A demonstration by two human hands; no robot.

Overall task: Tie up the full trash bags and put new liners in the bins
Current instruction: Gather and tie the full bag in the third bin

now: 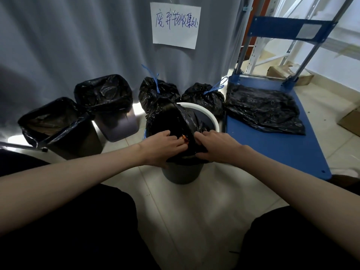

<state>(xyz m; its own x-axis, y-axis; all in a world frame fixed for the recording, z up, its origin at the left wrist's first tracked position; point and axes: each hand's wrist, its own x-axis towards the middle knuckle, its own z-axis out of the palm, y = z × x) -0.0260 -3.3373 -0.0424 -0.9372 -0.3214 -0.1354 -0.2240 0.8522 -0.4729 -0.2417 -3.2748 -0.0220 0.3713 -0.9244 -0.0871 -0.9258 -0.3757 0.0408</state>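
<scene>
A round grey bin with a white rim stands in front of me on the floor. A black trash bag sits in it, its top partly gathered. My left hand and my right hand both grip the bag's near edge at the bin's rim. Something small and orange shows between my hands. Behind the bin stand two tied black bags with blue drawstrings. Two rectangular bins with black liners stand at the left.
A blue platform cart stands at the right with a flat black bag lying on it. A grey curtain with a handwritten paper sign hangs behind. Cardboard boxes sit at the far right on the tiled floor.
</scene>
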